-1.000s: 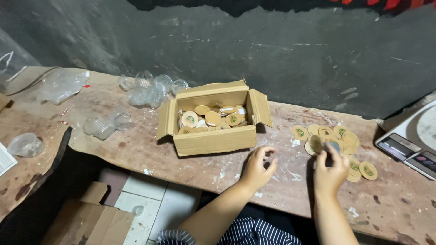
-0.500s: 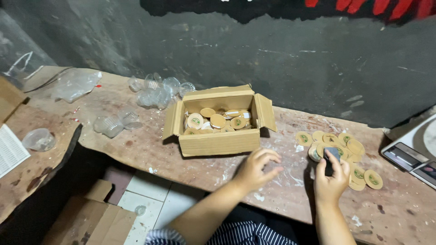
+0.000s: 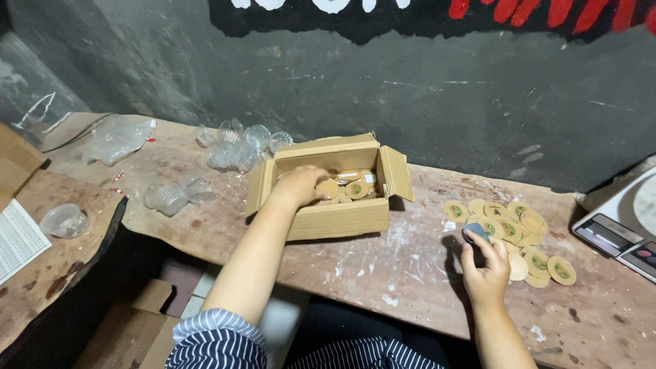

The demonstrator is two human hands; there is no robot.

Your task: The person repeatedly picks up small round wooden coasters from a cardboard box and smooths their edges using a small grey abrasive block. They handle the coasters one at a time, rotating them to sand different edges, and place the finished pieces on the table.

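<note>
Nearest the camera, striped sleeves at the bottom edge, both arms reaching out over the paint-flecked desk [image 3: 383,270]. The right hand [image 3: 486,268] is curled around a small dark object [image 3: 476,234], fingers wrapped tight, right at the near edge of a loose spread of round tan discs [image 3: 514,229] with green marks (some overlap, a few lie apart toward the right). The left hand [image 3: 298,184] is down inside the open cardboard box [image 3: 336,217], palm down on the heap of discs in there; whether the fingers have closed on one, I cannot tell, because the back of the hand hides them. The box sits mid-desk, flaps splayed, well left of the loose discs. Off at the right edge, a scale [image 3: 618,229] with a pale platform. To the left, a small clear cup [image 3: 63,221] beside a printed sheet [image 3: 17,239], and below the desk a brown carton [image 3: 137,324] on the floor. Farther back, a cluster of clear plastic cups [image 3: 232,147] and a crumpled clear bag [image 3: 119,139], then the dark grey wall [image 3: 410,89].
</note>
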